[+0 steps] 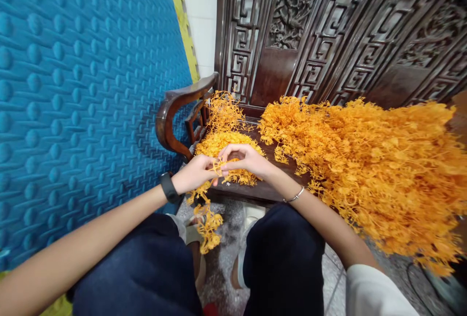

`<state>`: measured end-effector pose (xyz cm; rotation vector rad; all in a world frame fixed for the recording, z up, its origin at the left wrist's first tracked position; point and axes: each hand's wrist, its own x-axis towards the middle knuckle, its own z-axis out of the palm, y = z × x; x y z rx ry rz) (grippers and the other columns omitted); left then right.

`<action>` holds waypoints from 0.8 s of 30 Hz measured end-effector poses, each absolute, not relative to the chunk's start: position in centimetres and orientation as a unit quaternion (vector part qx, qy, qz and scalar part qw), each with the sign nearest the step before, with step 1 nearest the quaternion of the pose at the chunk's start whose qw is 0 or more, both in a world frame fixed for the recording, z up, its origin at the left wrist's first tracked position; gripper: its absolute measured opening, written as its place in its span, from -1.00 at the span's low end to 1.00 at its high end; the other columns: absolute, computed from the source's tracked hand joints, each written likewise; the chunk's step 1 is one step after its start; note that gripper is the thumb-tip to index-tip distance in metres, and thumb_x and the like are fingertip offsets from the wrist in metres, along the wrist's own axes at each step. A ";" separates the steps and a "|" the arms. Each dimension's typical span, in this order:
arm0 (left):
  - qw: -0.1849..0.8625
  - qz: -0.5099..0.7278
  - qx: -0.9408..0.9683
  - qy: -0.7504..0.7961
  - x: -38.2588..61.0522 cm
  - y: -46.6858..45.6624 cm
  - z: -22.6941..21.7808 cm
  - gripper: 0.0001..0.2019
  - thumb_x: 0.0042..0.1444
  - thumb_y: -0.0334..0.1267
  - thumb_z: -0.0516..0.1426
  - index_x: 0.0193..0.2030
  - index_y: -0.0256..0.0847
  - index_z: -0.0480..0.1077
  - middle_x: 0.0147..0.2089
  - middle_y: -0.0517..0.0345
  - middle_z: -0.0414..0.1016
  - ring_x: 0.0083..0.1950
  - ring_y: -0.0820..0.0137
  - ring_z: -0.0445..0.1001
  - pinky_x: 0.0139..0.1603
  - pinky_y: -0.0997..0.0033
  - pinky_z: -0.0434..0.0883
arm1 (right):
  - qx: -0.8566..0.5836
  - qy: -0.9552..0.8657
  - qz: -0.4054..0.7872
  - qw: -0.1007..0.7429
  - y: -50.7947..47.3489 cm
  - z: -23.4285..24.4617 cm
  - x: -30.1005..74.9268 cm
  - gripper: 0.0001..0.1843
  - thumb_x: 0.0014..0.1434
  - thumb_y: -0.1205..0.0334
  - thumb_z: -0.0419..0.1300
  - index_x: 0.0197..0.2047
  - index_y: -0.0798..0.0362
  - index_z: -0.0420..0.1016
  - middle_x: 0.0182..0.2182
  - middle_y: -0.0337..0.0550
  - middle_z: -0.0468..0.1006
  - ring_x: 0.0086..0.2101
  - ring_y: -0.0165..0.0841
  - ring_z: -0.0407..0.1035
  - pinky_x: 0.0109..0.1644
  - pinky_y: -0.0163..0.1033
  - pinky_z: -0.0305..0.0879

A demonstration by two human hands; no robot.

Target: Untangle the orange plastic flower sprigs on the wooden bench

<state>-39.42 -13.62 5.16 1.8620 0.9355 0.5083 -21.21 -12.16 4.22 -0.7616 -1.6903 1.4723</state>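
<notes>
My left hand (195, 172) and my right hand (245, 158) meet in front of me over the edge of a dark wooden bench (251, 190). Both pinch the same orange plastic sprig strand (204, 209), which hangs down from my left hand toward my knees. The fingers of both hands are closed on it. Just behind my hands lies a small heap of orange sprigs (222, 143). A black band sits on my left wrist and a thin bracelet on my right wrist.
A large pile of orange plastic foliage (372, 160) covers the bench to the right and spills over its front. The carved dark backrest (328, 29) stands behind. A blue foam mat (80, 92) leans at left. My knees and the speckled floor (226, 253) are below.
</notes>
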 end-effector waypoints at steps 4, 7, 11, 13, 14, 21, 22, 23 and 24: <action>0.446 0.237 0.768 0.394 -39.5 -13.5 5.2 -0.68 0.05 -0.06 0.09 -0.53 -0.28 0.33 -0.59 0.21 0.34 -0.53 0.51 0.24 -0.46 0.52 0.18 | -0.315 -0.593 0.593 0.444 -11.5 3.3 -21.1 -0.72 -0.21 0.24 0.40 -0.48 0.07 0.37 -0.46 -0.32 0.45 -0.41 -0.48 0.34 -0.19 -0.25 0.26; 0.422 0.260 0.772 0.398 -39.4 -13.3 5.2 -0.66 0.09 -0.07 0.03 -0.56 -0.28 0.32 -0.60 0.23 0.27 -0.54 0.53 0.18 -0.48 0.53 0.15 | -0.334 -0.554 0.606 0.463 -11.1 2.8 -21.1 -0.70 -0.21 0.23 0.39 -0.49 0.07 0.33 -0.51 -0.33 0.46 -0.43 -0.48 0.35 -0.18 -0.24 0.26; 0.426 0.248 0.763 0.417 -39.2 -13.1 5.0 -0.69 0.09 -0.10 0.02 -0.53 -0.27 0.34 -0.63 0.27 0.24 -0.59 0.54 0.13 -0.56 0.54 0.09 | -0.346 -0.523 0.633 0.454 -11.0 2.7 -21.4 -0.71 -0.20 0.22 0.39 -0.42 0.07 0.39 -0.53 -0.32 0.49 -0.44 -0.47 0.39 -0.15 -0.22 0.29; 0.425 0.241 0.763 0.424 -39.0 -13.0 4.9 -0.70 0.06 -0.11 0.03 -0.55 -0.28 0.34 -0.64 0.27 0.22 -0.60 0.55 0.12 -0.57 0.54 0.09 | -0.354 -0.504 0.645 0.452 -11.0 2.7 -21.5 -0.69 -0.23 0.24 0.41 -0.39 0.08 0.44 -0.51 -0.30 0.52 -0.45 -0.48 0.40 -0.16 -0.24 0.30; 0.424 0.237 0.763 0.426 -38.9 -13.0 4.9 -0.70 0.06 -0.12 0.04 -0.55 -0.28 0.35 -0.64 0.27 0.22 -0.61 0.55 0.12 -0.57 0.54 0.09 | -0.358 -0.498 0.649 0.451 -11.0 2.7 -21.5 -0.69 -0.25 0.24 0.42 -0.39 0.09 0.46 -0.50 -0.29 0.53 -0.46 -0.48 0.40 -0.17 -0.25 0.31; 0.429 0.220 0.772 0.414 -38.6 -12.6 4.8 -0.72 0.05 -0.16 0.03 -0.54 -0.28 0.39 -0.63 0.24 0.28 -0.56 0.51 0.20 -0.50 0.53 0.15 | -0.390 -0.489 0.681 0.382 -11.1 2.8 -20.8 -0.69 -0.22 0.27 0.41 -0.32 0.08 0.54 -0.49 -0.25 0.55 -0.47 -0.48 0.39 -0.29 -0.28 0.32; 0.429 0.219 0.773 0.414 -38.6 -12.5 4.8 -0.72 0.04 -0.15 0.03 -0.54 -0.28 0.39 -0.63 0.24 0.28 -0.55 0.51 0.21 -0.50 0.53 0.16 | -0.394 -0.483 0.689 0.369 -11.2 2.8 -20.7 -0.69 -0.23 0.27 0.41 -0.32 0.08 0.55 -0.47 -0.24 0.56 -0.46 -0.48 0.39 -0.28 -0.28 0.32; 0.428 0.217 0.773 0.416 -38.6 -12.5 4.7 -0.71 0.04 -0.13 0.03 -0.53 -0.28 0.39 -0.62 0.23 0.28 -0.55 0.50 0.22 -0.49 0.52 0.16 | -0.395 -0.480 0.696 0.359 -11.2 2.7 -20.6 -0.70 -0.23 0.28 0.42 -0.34 0.08 0.55 -0.46 -0.24 0.56 -0.45 -0.47 0.39 -0.27 -0.28 0.33; 0.426 0.213 0.773 0.418 -38.6 -12.4 4.7 -0.71 0.04 -0.12 0.04 -0.53 -0.28 0.39 -0.62 0.22 0.29 -0.54 0.49 0.23 -0.49 0.52 0.17 | -0.394 -0.478 0.702 0.352 -11.2 2.5 -20.6 -0.74 -0.24 0.27 0.42 -0.38 0.08 0.55 -0.45 -0.24 0.56 -0.44 -0.48 0.40 -0.26 -0.29 0.33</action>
